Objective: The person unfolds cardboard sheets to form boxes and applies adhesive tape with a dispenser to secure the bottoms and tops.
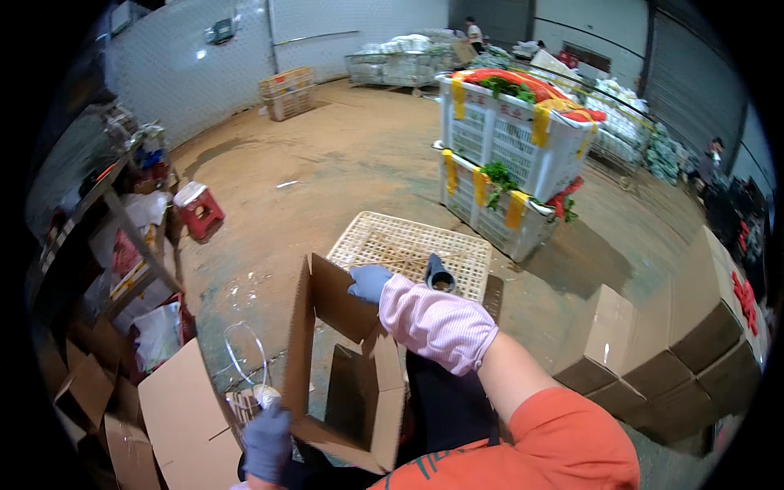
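An open cardboard box (pixel 300 359) stands on edge in front of me, its flaps spread and its hollow inside showing. My right hand (pixel 371 283), in a grey-blue glove and a pink checked sleeve cover, is closed on the box's far flap. Left of the box, my left hand (pixel 268 441), gloved alike, is closed around a small pale object (pixel 265 396) that I cannot make out. A thin, clear-looking loop (pixel 245 355) rises beside it. Just beyond the box, an upturned cream plastic crate (pixel 367 237) carries a dark grey hollow piece (pixel 439 278).
Flattened cardboard (pixel 184 416) lies at lower left. Brown cartons (pixel 653 351) are stacked at right. White crates (pixel 506 131) with greens and yellow tape stand ahead. A red stool (pixel 198 212) is beside the wooden shelf (pixel 131 220). People are in the background.
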### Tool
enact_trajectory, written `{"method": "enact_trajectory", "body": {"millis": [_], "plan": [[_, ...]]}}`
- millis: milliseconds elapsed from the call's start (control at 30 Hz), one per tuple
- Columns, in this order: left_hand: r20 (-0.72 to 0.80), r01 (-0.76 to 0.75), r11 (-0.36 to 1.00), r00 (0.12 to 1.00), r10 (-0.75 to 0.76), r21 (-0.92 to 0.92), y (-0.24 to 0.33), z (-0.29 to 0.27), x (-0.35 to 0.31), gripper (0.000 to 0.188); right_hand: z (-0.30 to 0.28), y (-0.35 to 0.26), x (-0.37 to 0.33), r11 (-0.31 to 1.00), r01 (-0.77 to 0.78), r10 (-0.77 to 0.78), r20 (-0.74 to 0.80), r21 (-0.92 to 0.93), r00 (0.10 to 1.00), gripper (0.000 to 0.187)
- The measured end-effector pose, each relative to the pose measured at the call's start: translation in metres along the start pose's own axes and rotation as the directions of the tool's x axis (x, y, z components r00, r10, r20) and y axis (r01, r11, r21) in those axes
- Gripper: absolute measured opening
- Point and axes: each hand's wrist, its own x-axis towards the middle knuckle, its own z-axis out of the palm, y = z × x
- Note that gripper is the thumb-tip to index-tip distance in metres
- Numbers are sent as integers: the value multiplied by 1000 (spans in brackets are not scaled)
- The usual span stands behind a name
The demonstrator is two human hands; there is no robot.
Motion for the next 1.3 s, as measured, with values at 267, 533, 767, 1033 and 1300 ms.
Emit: {"method": "enact_trajectory", "body": {"millis": [267, 533, 767, 1033, 1300], "plan": [[-342, -131, 837, 871, 353, 531, -106, 29, 29, 11, 14, 37, -26, 995, -55, 57, 25, -80, 998, 26], [-62, 117, 986, 990, -125, -123, -81, 53, 27, 35, 30, 47, -37, 983, -178, 181, 75, -52, 981, 23], [-257, -148, 978, 961, 106, -150, -19, 40, 54, 28, 33, 44, -24, 970, -241, 241, 92, -9, 966, 24], [-193, 280, 940, 929, -316, -194, -42, 57, 47, 47, 27, 61, -40, 946, -316, 309, 92, 71, 946, 28], [315, 697, 507, 697, -644, -507, -19, 20, 44, 60, 30, 69, -42, 918, -358, 356, 40, 169, 934, 33]]}}
